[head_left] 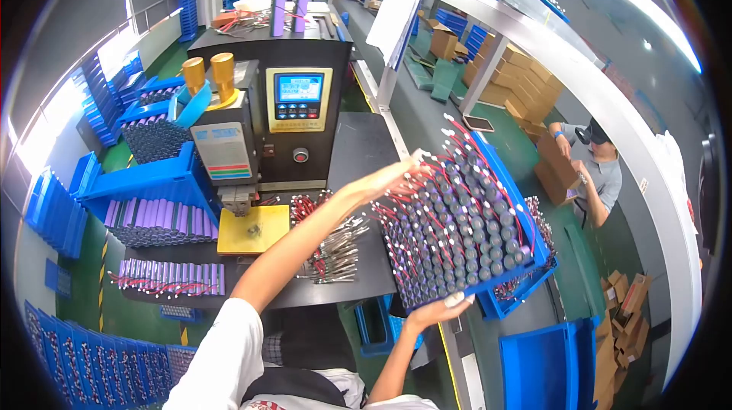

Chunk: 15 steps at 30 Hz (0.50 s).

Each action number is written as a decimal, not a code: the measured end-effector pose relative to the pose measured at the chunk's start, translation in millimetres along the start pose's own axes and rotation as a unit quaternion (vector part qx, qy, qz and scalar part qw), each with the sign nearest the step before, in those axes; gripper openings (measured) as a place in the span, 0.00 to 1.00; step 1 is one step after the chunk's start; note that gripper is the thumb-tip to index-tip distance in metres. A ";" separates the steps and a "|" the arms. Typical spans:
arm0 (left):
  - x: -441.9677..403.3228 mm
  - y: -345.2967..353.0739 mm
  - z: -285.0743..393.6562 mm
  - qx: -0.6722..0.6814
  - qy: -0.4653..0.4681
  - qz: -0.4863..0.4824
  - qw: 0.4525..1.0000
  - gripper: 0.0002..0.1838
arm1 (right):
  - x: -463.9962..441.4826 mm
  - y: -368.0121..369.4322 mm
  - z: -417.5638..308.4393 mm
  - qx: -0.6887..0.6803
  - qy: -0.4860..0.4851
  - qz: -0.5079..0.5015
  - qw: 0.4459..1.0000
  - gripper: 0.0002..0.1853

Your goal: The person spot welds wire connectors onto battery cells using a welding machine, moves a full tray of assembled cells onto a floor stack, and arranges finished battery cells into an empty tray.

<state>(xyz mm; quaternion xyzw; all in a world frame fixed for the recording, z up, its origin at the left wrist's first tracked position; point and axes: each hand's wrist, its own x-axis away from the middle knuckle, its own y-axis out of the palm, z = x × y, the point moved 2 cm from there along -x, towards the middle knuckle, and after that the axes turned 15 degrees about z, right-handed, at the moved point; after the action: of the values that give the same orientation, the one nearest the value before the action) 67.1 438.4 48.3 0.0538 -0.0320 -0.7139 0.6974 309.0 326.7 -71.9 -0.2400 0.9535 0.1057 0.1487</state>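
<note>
A blue tray [499, 166] packed with cylindrical battery cells [457, 231] is tilted toward me on the right; red wires with white connectors trail from the cells. At its far left side my left hand [393, 180] grips it, with the fingertips partly lost among the wires. My right hand [436, 312] is closed on the near lower edge, supporting it from below. Under the raised tray sits another blue tray [507, 305] of wired cells. On the black bench, metal-tipped leads [335, 254] with red wires lie below my left forearm.
A spot-welder-like machine [229, 143] with a lit display [299, 88] and yellow plate [253, 230] stands ahead. Purple cells fill a blue bin [152, 181]; a cell row [171, 276] lies nearby. An empty-looking blue bin [547, 364] is lower right. Another person [598, 166] handles a carton beyond a frame post.
</note>
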 end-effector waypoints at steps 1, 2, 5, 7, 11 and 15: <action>9.6 9.1 2.1 0.000 -0.005 0.008 1.000 0.42 | 1.0 -8.9 -6.0 -0.019 0.006 0.008 1.000 0.40; 15.5 16.5 2.6 -0.005 -0.002 -0.004 1.000 0.41 | 0.7 -19.8 -14.5 -0.007 0.000 0.020 1.000 0.40; 31.9 38.4 -12.9 -0.021 0.007 -0.020 1.000 0.41 | -39.2 -61.8 90.3 0.066 -0.107 0.072 0.989 0.35; 45.5 52.5 -18.0 -0.061 0.040 -0.025 0.997 0.45 | -25.3 -83.3 9.1 -0.005 -0.014 -0.020 1.000 0.34; 90.7 93.5 0.6 -0.063 0.138 0.001 0.988 0.44 | -5.2 -106.8 -76.7 -0.130 0.082 0.034 0.987 0.36; 82.0 122.2 0.9 -0.160 0.159 -0.008 0.974 0.41 | -5.1 -120.7 -96.0 -0.203 0.170 0.046 0.963 0.41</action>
<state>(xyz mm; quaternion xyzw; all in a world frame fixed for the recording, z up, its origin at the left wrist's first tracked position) 186.5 353.4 61.3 0.0548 0.1943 -0.6977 0.6874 350.0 198.6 3.7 -0.2357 0.9332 0.2616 -0.0724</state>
